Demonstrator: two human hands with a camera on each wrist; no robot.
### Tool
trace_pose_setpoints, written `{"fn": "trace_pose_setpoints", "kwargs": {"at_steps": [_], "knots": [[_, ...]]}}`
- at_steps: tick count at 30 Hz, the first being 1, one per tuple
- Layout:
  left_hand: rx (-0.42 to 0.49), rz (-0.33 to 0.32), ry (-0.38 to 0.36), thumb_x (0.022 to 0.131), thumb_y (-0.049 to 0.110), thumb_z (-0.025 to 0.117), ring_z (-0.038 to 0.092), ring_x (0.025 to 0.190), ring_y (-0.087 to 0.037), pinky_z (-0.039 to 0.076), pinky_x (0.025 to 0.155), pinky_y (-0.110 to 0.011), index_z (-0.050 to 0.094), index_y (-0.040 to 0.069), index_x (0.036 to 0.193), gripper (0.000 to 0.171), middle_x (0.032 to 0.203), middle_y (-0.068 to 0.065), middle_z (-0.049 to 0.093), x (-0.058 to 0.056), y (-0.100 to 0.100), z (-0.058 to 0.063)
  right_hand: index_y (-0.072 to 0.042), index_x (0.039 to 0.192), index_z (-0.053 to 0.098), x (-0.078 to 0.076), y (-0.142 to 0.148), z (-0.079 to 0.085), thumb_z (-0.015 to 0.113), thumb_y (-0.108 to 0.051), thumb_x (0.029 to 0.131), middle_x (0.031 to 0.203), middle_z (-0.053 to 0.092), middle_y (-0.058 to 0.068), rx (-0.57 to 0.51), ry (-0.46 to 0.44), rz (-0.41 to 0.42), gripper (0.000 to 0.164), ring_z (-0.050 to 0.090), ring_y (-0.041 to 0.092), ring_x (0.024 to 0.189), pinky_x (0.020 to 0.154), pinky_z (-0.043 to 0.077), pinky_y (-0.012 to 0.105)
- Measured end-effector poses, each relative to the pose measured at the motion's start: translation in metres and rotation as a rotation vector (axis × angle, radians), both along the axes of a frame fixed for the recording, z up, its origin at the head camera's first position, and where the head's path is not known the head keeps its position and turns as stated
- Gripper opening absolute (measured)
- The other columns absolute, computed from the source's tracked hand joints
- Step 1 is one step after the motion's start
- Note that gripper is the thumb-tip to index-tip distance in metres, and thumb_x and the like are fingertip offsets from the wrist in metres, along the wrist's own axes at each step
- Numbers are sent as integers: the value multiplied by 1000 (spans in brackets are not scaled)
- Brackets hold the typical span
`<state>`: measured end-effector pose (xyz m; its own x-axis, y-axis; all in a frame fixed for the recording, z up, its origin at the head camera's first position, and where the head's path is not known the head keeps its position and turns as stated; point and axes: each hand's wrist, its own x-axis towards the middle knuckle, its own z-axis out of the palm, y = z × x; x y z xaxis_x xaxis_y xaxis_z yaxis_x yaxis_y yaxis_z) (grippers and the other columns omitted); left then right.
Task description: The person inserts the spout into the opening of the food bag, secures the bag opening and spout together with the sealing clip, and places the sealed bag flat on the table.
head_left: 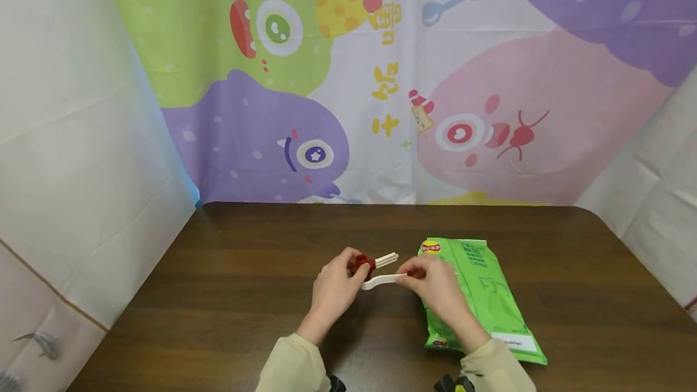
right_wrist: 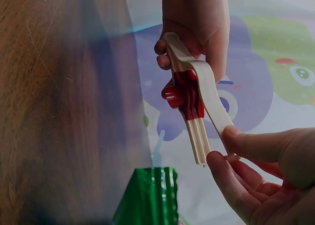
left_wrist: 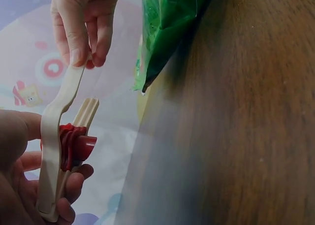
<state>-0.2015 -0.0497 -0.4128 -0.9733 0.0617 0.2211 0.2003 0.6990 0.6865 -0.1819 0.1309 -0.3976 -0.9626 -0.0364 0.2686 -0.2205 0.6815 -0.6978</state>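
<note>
From my end, I saw a cream-and-red clip (right_wrist: 191, 92) held up over the counter (head_left: 234, 295), between the 2 hands. The left hand (head_left: 336, 286), at 8 o'clock of the clip in my head view, had its fingers curled round the end where a long cream arm (right_wrist: 210, 94) met a ridged bar (right_wrist: 199, 141). The right hand (head_left: 435, 283), at about 4 o'clock, pinched the other end of that arm between thumb and fingers. The arm, bent partway along, stood apart from the bar on the right hand's side — I could see a gap between them. A red piece (left_wrist: 70, 144) sat around the bar; in my right wrist view its round stub pointed to 9 o'clock. The bar's bare end pointed to 2 o'clock in the head view.

A green bag (head_left: 484, 295) lay on the counter at 4 o'clock from the clip, with a red-and-yellow logo (head_left: 431, 247) at its 11 o'clock corner and a white label (head_left: 514, 342) toward 5 o'clock. The right forearm crossed in front of it — I couldn't tell whether they touched. Pale sleeves (head_left: 294, 365) came in from 6 o'clock. At 12 o'clock, beyond the counter, hung a backdrop cloth (head_left: 381, 156) with green, purple and pink cartoon creatures.
</note>
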Motion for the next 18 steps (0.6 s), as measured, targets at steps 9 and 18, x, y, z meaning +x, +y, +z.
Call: {"fn": "trace_pose_setpoints", "kwargs": {"at_steps": [9, 18], "knots": [[-51, 20, 1, 83, 30, 62, 56, 72, -15, 42, 60, -32, 62, 19, 96, 17, 82, 4, 61, -2, -3, -3, -17, 70, 68, 2, -2, -1, 76, -16, 71, 70, 57, -6, 29, -46, 53, 9, 52, 5, 63, 58, 41, 20], [-69, 12, -35, 82, 31, 63, 56, 71, -16, 42, 60, -33, 63, 18, 96, 19, 83, 1, 62, -3, -6, -6, -19, 69, 66, 1, -5, -2, 75, -15, 73, 68, 54, -6, 37, -131, 74, 11, 49, 8, 62, 57, 40, 23]]}}
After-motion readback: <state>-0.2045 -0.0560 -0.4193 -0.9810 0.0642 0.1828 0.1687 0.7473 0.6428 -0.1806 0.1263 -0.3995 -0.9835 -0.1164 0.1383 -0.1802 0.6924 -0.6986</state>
